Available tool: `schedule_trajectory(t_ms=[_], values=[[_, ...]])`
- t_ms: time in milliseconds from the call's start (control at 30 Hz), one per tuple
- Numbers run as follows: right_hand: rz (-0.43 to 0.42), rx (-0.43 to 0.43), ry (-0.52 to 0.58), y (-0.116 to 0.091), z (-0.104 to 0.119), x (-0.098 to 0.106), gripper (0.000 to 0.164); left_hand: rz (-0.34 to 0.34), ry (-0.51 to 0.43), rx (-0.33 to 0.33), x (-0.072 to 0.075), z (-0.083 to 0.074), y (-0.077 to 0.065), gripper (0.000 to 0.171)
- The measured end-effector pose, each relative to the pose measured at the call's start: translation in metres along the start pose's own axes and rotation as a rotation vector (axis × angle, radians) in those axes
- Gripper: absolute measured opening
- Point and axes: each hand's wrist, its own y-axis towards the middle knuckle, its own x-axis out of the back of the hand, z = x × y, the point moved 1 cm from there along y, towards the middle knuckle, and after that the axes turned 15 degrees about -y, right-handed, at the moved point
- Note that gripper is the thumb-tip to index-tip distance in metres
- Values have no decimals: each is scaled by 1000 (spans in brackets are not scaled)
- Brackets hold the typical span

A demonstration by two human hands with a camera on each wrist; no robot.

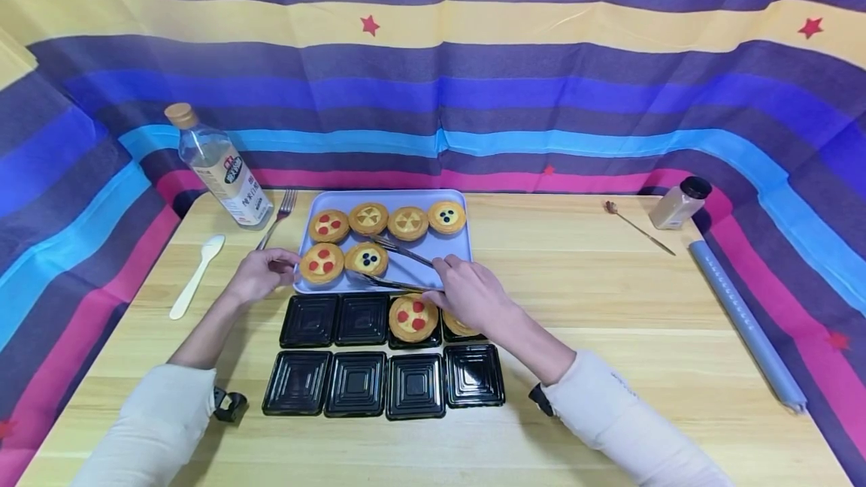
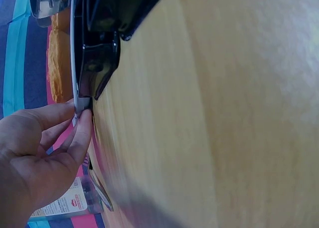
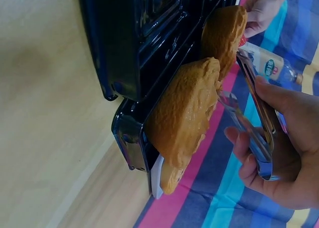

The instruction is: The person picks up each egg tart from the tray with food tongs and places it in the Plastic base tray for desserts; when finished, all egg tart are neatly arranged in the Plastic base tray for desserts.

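My left hand (image 1: 260,274) pinches the near left corner of a pale lilac tray (image 1: 443,248); the left wrist view shows thumb and fingers on either side of its edge. My right hand (image 1: 473,293) grips metal tongs (image 1: 409,252), whose spread arms reach over the tray on either side of a tart with dark berries (image 1: 366,258). A red-topped tart (image 1: 322,263) lies left of it, with several more tarts in the row behind. In front of the tray, another red-topped tart (image 1: 413,318) sits in a black square container. Beside it, a second tart (image 1: 461,324) is partly hidden by my right hand.
Several black square containers (image 1: 355,383) stand in two rows before the tray. To the left are a bottle (image 1: 226,175), a fork (image 1: 277,218) and a white plastic knife-like utensil (image 1: 198,276). A small spoon (image 1: 639,228), a black-capped jar (image 1: 679,203) and a blue-grey roll (image 1: 747,325) lie right.
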Motion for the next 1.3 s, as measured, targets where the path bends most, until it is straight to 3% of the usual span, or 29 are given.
schedule_trajectory(t_ms=[367, 800, 1300], values=[[-77, 3, 19, -18, -8, 14, 48, 4, -4, 11, 0, -1, 0, 38], [-126, 155, 49, -53, 1, 17, 52, 6, 6, 10, 0, -1, -1, 38], [-104, 154, 39, -55, 7, 12, 59, 10, -1, 26, -1, -3, -1, 38]])
